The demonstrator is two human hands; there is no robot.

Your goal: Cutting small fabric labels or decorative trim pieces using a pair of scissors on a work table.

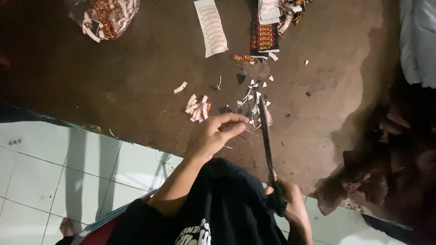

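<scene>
Near the middle of the frame the left hand (pixel 213 136) is pinching something thin between thumb and fingertips, probably a small label piece, though the piece itself is too small and blurred to make out. Lower down and right of centre, the right hand (pixel 286 199) is closing around the dark handles of a long pair of scissors (pixel 265 136), whose blades are pointing up the frame toward the left fingertips; whether the blades are apart or together is not clear. Just above the blade tips a scatter of paper offcuts (pixel 252 97) is lying on the dark brown table (pixel 113 81), and left of it a small pile of cut labels (pixel 198 108) is sitting. Further up, a white backing sheet with curved outlines (pixel 211 27) is lying at top centre, a stack of dark printed label strips (pixel 265 36) beside it to the right, and a clear bag of cut labels (pixel 106 18) at upper left. With the blade tips this near the pinching fingers, a hasty snip could be nicking a fingertip, and the tiny piece could be slipping away among the offcuts. The right edge of the frame is sinking into shadow, the dim shapes there are unreadable, and the bag is cut off at the top.
</scene>
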